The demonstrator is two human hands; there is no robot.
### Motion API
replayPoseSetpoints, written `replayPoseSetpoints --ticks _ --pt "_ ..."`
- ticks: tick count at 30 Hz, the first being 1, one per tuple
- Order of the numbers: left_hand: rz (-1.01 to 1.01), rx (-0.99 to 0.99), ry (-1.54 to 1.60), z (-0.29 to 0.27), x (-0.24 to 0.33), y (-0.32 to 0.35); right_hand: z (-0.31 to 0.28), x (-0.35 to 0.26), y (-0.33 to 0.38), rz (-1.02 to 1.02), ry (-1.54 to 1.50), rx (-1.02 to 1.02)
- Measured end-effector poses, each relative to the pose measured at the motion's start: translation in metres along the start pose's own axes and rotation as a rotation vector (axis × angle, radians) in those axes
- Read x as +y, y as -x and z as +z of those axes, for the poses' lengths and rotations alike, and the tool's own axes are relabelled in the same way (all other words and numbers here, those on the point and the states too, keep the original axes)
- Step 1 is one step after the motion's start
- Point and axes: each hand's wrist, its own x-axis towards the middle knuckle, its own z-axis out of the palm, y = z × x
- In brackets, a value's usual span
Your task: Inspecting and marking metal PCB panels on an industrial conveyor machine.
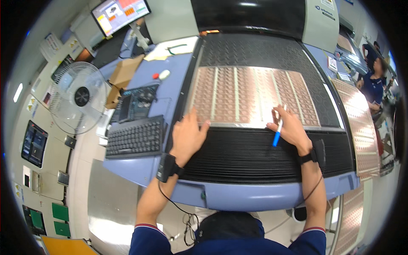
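Observation:
A copper-coloured circuit board panel [246, 95] with rows of small repeated patterns lies flat on the black machine bed [255, 51]. At its near left corner is my left hand [189, 132], fingers stretched and thumb apart, holding nothing; the fingertips reach the panel's left edge. My right hand [292, 129] is over the panel's near edge, toward the right. Between its fingers it grips a white marker pen [277, 135] whose blue end points down toward me. Whether the right fingertips touch the panel, I cannot tell. Each wrist wears a black strapped device with a cable.
Left of the bed are a black keyboard [135, 136], a cardboard box [123, 78], a fan [81, 97] and a monitor [121, 15]. Black ribbed bellows [250, 155] span the bed's front. More copper panels [359, 127] stand at right; another person [374, 87] is beyond them.

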Motion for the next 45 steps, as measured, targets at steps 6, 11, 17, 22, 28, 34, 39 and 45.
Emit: replayPoseSetpoints --ticks 6,11,17,22,28,34,39,45 --pt "-0.104 0.196 1.087 -0.04 -0.021 -0.01 0.003 -0.008 0.005 -0.109 0.084 0.195" --pt "0.009 0.345 1.584 -0.033 0.001 0.018 0.003 -0.023 0.005 -0.015 0.063 0.487" --pt "-0.197 0.472 1.13 -0.02 -0.003 0.155 -0.021 -0.145 0.129 -0.349 -0.418 0.108" --pt "-0.124 0.577 1.182 -0.027 -0.048 0.208 -0.008 -0.065 0.158 0.135 -1.072 0.241" --pt "-0.152 0.578 1.214 0.006 -0.077 0.215 0.007 -0.029 0.151 0.261 -0.721 0.281" --pt "-0.222 0.564 1.173 0.0 -0.078 0.217 0.006 -0.029 0.154 0.207 -0.652 0.27" --pt "-0.208 0.57 1.134 -0.003 -0.081 0.216 0.009 -0.032 0.155 0.12 -0.551 0.287" --pt "-0.255 0.551 1.122 -0.004 -0.085 0.221 0.01 -0.031 0.154 0.102 -0.561 0.291"
